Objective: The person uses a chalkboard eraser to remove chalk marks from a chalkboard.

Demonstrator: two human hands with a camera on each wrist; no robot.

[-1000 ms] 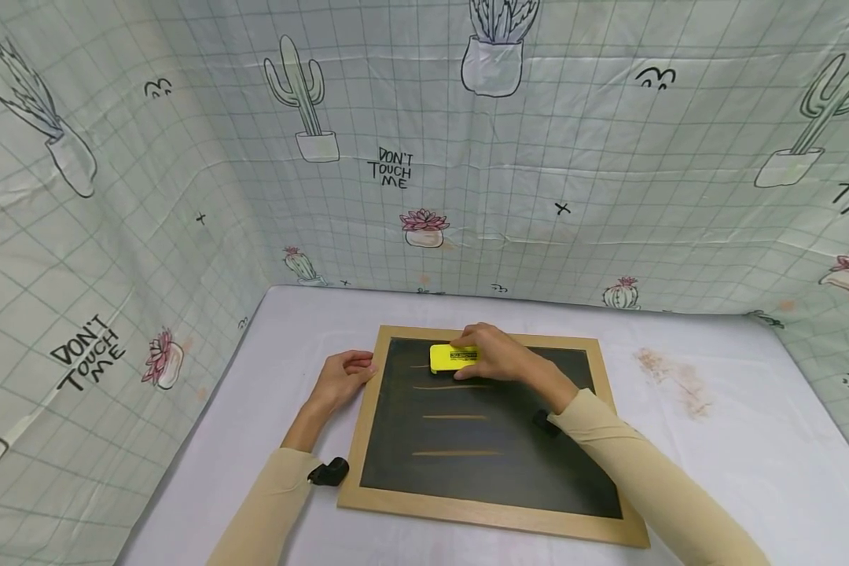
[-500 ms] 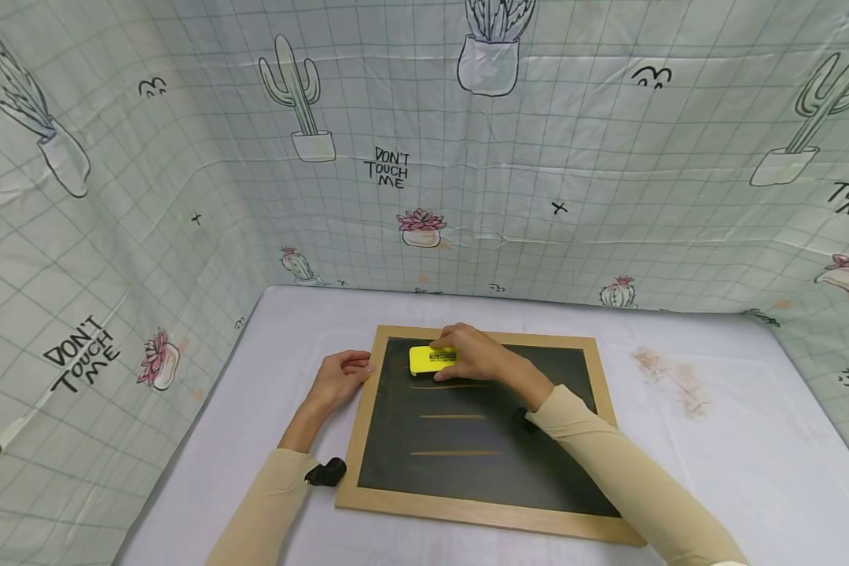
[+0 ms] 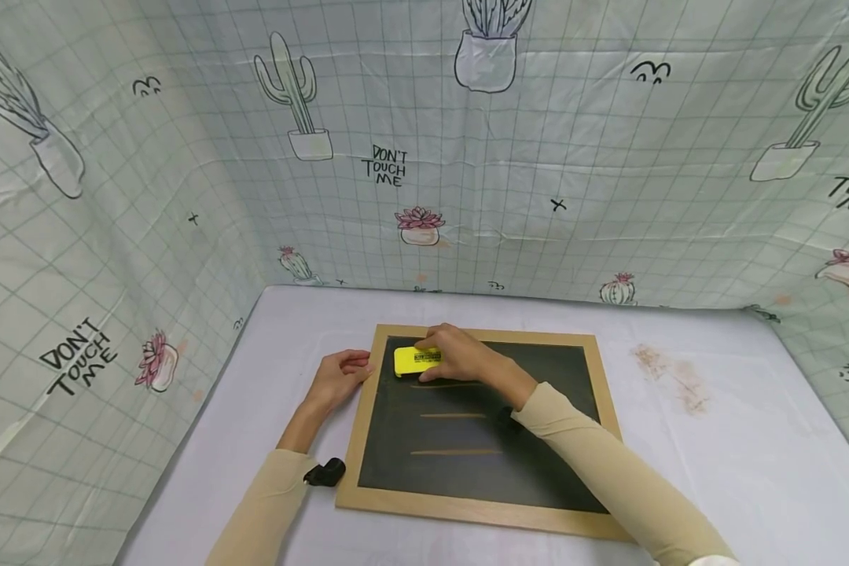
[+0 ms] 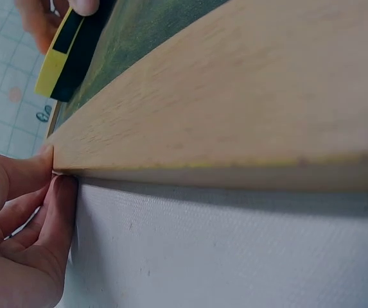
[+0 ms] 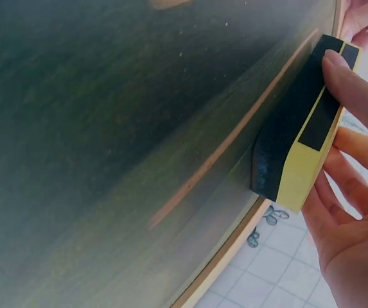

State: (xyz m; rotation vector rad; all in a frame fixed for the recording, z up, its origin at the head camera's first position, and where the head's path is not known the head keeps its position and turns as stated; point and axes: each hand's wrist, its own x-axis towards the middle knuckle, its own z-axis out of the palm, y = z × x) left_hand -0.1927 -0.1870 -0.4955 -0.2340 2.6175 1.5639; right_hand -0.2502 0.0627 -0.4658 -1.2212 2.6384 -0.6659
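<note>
Behind the bench (image 3: 743, 448) and along its sides hung a wrinkled cloth (image 3: 608, 189), printed with a grid, potted cacti and the words "DON'T TOUCH ME". A reddish-brown smudge (image 3: 668, 381) marked the bench's white cover to the right of the board (image 3: 392, 448). Your right sleeve (image 3: 601, 460) crossed the board and blocked its lower right corner; a small black thing (image 3: 325, 472) sat at your left wrist, just beside the board's frame (image 3: 467, 512).

That frame was pale, smooth wood around a dark, matte surface carrying thin orange-brown lines (image 3: 453, 415). The eraser (image 3: 413, 361) was a boxy block, yellow with a black underside, lying against the board's upper left area.

Your hands were well occupied: the right hand (image 3: 456, 354) gripped the eraser between thumb and fingers, and the left hand (image 3: 336, 381) pinched the frame's left edge.

Your right hand covered part of the eraser's label, whose print was too small to read, and part of the top line. A second black thing (image 3: 509, 419) under your right cuff was hard to make out.
</note>
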